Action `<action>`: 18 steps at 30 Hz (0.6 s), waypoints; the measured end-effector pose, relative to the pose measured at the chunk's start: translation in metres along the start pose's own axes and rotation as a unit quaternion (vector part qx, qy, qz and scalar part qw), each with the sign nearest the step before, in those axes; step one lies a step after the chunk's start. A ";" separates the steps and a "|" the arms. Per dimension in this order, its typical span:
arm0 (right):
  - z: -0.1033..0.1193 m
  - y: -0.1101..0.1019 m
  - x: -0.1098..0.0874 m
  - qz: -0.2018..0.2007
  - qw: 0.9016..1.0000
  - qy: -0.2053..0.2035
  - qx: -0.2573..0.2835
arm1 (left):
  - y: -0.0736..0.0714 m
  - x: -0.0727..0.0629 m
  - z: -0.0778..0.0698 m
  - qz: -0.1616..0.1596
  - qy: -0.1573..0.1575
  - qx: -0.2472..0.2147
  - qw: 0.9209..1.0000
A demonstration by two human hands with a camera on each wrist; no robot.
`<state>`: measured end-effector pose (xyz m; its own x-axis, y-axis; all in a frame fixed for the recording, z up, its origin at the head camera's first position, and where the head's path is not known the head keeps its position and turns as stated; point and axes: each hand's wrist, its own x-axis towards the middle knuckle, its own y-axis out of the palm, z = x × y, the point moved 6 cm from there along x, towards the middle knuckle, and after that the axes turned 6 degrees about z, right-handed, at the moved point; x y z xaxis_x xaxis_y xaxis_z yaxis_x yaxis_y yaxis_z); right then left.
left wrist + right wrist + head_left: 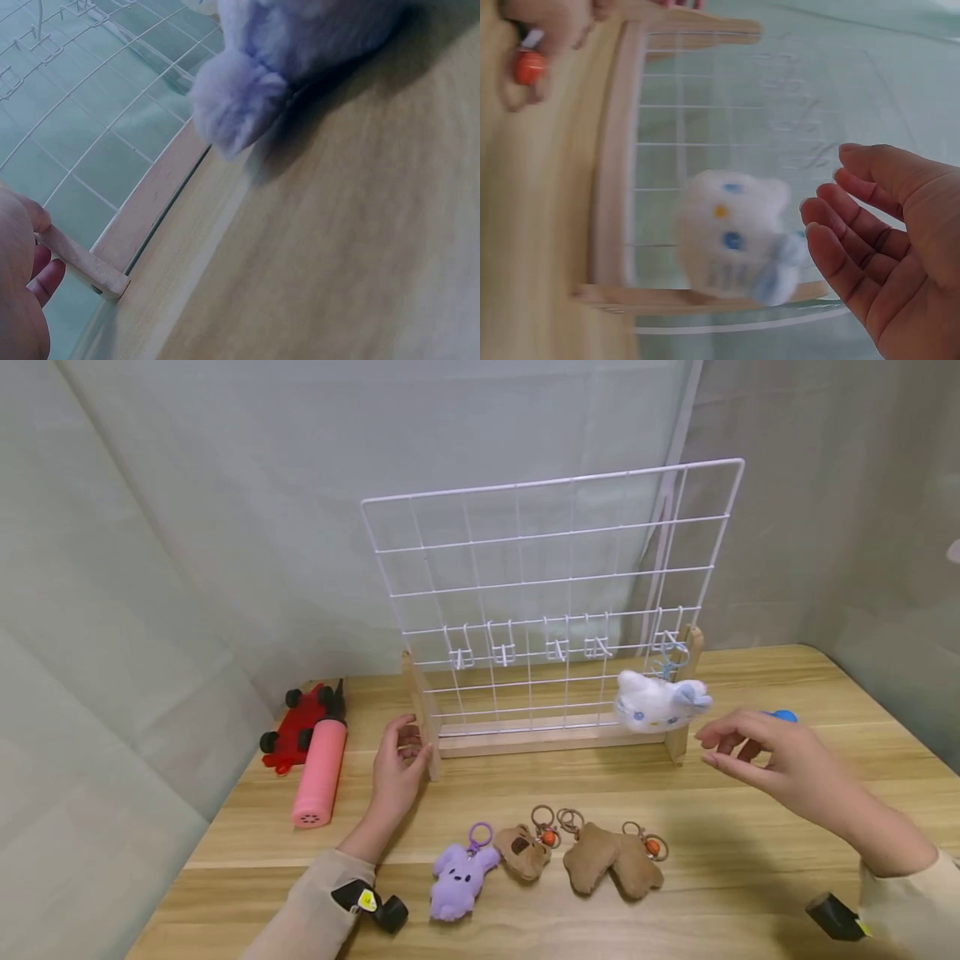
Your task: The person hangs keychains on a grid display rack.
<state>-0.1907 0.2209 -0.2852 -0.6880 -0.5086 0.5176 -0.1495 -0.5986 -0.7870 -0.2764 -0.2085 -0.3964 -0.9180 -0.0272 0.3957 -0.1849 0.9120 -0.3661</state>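
A white wire grid rack stands upright in a wooden base (525, 742) in the head view. My left hand (397, 768) holds the base's left wooden post (94, 268), thumb on the near side and fingers behind. At the rack's right end a white cat plush keychain (651, 706) with a blue bow hangs from a wire hook by its blue ring. My right hand (780, 760) is just right of this plush, fingers loosely bent and holding nothing; the right wrist view shows the plush (724, 217) apart from the fingertips.
Several wire hooks (557, 650) line the grid. In front lie a purple plush keychain (456, 881), a brown bear-face one (522, 852) and brown plush pieces (611, 860) with rings. A pink cylinder (321, 772) and a red toy car (298, 727) are at left, a blue object (784, 716) at right.
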 end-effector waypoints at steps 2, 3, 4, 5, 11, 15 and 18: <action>-0.004 0.009 -0.006 0.015 1.000 0.011 0.005 | 0.000 0.000 0.000 -0.001 0.000 0.000 1.000; -0.006 0.014 -0.009 0.022 1.000 0.017 0.007 | 0.000 0.001 0.000 -0.001 0.000 0.001 1.000; -0.007 0.019 -0.012 0.029 0.999 0.023 0.010 | 0.000 0.001 0.001 -0.001 0.000 0.003 1.000; -0.009 0.024 -0.015 0.034 0.999 0.028 0.014 | 0.000 0.001 0.000 -0.001 0.000 0.004 1.000; -0.015 0.049 -0.028 0.061 0.997 0.035 0.034 | 0.000 0.003 -0.003 -0.002 0.005 -0.002 1.000; -0.019 0.063 -0.033 0.087 0.994 0.032 0.061 | 0.000 0.002 -0.006 -0.005 0.005 -0.006 1.000; -0.020 0.074 -0.037 0.110 0.991 0.019 0.077 | 0.000 -0.001 -0.014 -0.003 -0.003 -0.006 1.000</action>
<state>-0.1904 0.2078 -0.3689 -0.7182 -0.6160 0.3237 0.1161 -0.5647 -0.8171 -0.2701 -0.2029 -0.3851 -0.9192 -0.0350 0.3922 -0.1859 0.9165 -0.3541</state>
